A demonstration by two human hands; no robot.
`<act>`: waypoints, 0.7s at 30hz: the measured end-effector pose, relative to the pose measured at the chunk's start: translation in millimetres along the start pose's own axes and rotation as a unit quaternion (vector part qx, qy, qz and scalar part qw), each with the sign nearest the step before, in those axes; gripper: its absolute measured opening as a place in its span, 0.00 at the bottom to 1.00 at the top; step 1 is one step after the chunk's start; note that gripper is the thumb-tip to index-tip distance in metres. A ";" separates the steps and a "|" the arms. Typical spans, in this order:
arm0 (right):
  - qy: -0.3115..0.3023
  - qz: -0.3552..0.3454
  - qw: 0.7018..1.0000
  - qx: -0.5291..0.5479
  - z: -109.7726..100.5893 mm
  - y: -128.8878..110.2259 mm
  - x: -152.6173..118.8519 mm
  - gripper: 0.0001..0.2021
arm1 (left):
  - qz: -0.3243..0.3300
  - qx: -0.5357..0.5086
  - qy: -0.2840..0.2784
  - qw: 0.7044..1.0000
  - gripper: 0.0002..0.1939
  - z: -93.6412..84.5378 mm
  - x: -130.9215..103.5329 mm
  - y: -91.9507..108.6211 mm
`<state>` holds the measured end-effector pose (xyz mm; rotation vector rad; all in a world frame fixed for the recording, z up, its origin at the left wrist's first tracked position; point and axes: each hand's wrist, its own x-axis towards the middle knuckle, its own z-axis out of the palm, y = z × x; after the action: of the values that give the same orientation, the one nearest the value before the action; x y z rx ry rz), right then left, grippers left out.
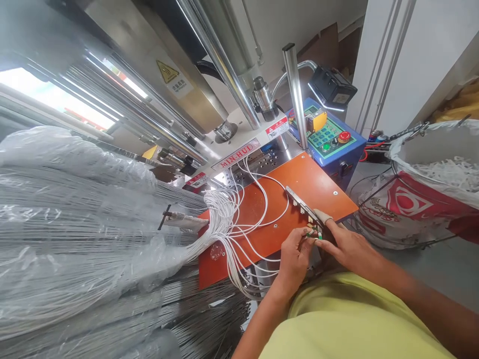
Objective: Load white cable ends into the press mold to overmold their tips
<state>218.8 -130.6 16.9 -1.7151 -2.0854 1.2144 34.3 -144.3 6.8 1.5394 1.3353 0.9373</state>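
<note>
My left hand (297, 253) is closed, its thumb and fingertips pinching a small green-and-white part (310, 233) at the near end of a narrow metal bar (299, 200). My right hand (346, 245) grips that end of the bar. A pale cover wraps one of its fingertips, which lies along the bar, while the thumb reaches toward the left fingertips. Several small white pieces (302, 211) stick out along the bar's side. The bar slants over an orange board (258, 219). White cables (224, 219) run across the board; whether one reaches my left fingers is hidden.
A press (239, 154) with shiny columns stands behind the board. Right of it is a blue control box (337, 142) with buttons. Plastic-wrapped cable bundles (75, 239) fill the left side. A lined bin (430, 164) holding white scraps stands at right. A T-handled clamp (183, 221) sits at the board's left edge.
</note>
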 end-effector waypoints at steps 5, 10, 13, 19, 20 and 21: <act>0.024 0.000 0.999 -0.030 9.9 3.9 7.3 0.31 | -0.057 -0.059 0.074 0.994 0.15 -4.8 11.0 9.2; 0.029 -0.002 0.999 -0.023 9.2 1.8 6.3 0.33 | -0.088 -0.101 0.090 0.987 0.11 -6.0 19.8 11.5; 0.036 -0.010 0.999 -0.014 10.9 3.8 6.6 0.32 | -0.086 -0.076 0.086 0.990 0.10 -7.9 19.3 8.4; 0.025 -0.007 1.000 0.002 10.1 3.6 5.4 0.28 | -0.043 -0.009 0.025 0.999 0.07 -9.8 10.7 -4.2; 0.023 -0.003 1.000 0.000 8.5 1.8 4.8 0.27 | -0.033 0.005 0.022 0.999 0.06 -10.0 9.9 -5.7; 0.022 0.002 1.000 -0.003 6.9 -0.1 4.4 0.27 | -0.021 0.019 0.022 0.999 0.06 -10.2 9.7 -6.8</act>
<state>213.2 -129.9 11.0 -1.7324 -2.0630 1.1611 23.9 -133.0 3.9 1.5208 1.4189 0.9298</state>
